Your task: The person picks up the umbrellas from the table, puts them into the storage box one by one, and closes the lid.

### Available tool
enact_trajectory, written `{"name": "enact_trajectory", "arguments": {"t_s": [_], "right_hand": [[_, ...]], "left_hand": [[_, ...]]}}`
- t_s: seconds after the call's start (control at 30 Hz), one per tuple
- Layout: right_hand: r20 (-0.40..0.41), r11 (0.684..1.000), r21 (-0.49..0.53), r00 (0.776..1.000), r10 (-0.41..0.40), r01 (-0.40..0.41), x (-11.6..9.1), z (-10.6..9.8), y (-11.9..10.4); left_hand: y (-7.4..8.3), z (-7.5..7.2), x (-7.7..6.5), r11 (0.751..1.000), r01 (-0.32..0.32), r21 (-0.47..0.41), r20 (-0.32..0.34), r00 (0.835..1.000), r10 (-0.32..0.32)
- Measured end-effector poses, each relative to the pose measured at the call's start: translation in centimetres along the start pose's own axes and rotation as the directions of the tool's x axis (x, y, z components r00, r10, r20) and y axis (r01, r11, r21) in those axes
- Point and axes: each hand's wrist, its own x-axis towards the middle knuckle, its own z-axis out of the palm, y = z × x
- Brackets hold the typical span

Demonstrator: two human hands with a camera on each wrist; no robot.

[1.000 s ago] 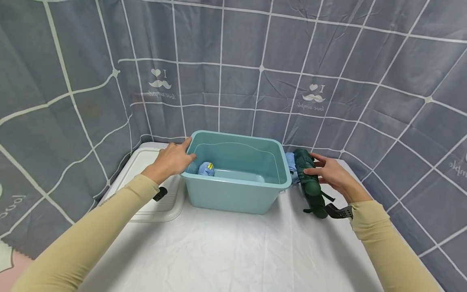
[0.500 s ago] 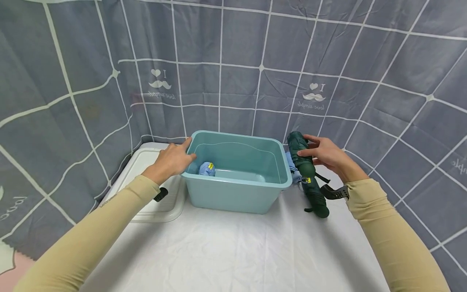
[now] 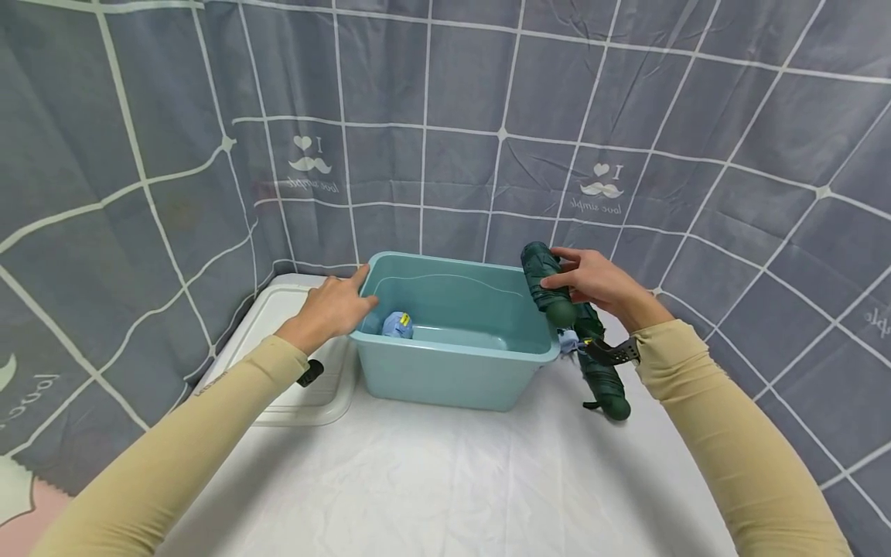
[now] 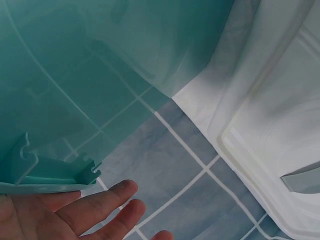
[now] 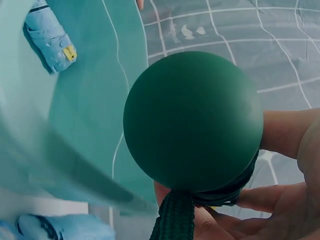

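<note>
My right hand (image 3: pixel 595 282) grips a dark green folded umbrella (image 3: pixel 541 275) between thumb and fingers, above the right end of the teal storage bin (image 3: pixel 445 379). Its round green knob (image 5: pixel 192 120) fills the middle of the right wrist view and points at the camera. My left hand (image 3: pixel 334 309) rests on the bin's left rim, thumb over the inside; its other fingers (image 4: pixel 95 210) stretch out below the rim in the left wrist view. Inside the bin, at the left end, lies a blue folded umbrella (image 3: pixel 397 325) with a yellow tag.
Another green folded umbrella (image 3: pixel 604 379) lies on the white tabletop (image 3: pixel 431 480), right of the bin. Between them shows a blue folded umbrella (image 3: pixel 568 340), partly hidden. A white lid (image 3: pixel 278 398) lies left of the bin. A grey checked curtain (image 3: pixel 459 170) closes off the back and sides.
My right hand has lifted the green umbrella and carried it left to the bin's right rim, uncovering the second green umbrella beneath. My left hand stays on the left rim.
</note>
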Motion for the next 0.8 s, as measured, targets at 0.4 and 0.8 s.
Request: {"name": "enact_trajectory", "arguments": {"t_s": [0.4, 0.8], "right_hand": [[0.085, 0.996, 0.085, 0.996, -0.024, 0.017, 1.8, 1.9, -2.4], [0.152, 0.999, 0.041, 0.988, -0.014, 0.008, 3.7, 4.9, -4.5]], "left_hand": [[0.0, 0.1, 0.0, 1.000, 0.008, -0.005, -0.013, 1.000, -0.008], [0.1, 0.0, -0.2, 1.000, 0.010, -0.003, -0.015, 1.000, -0.010]]}}
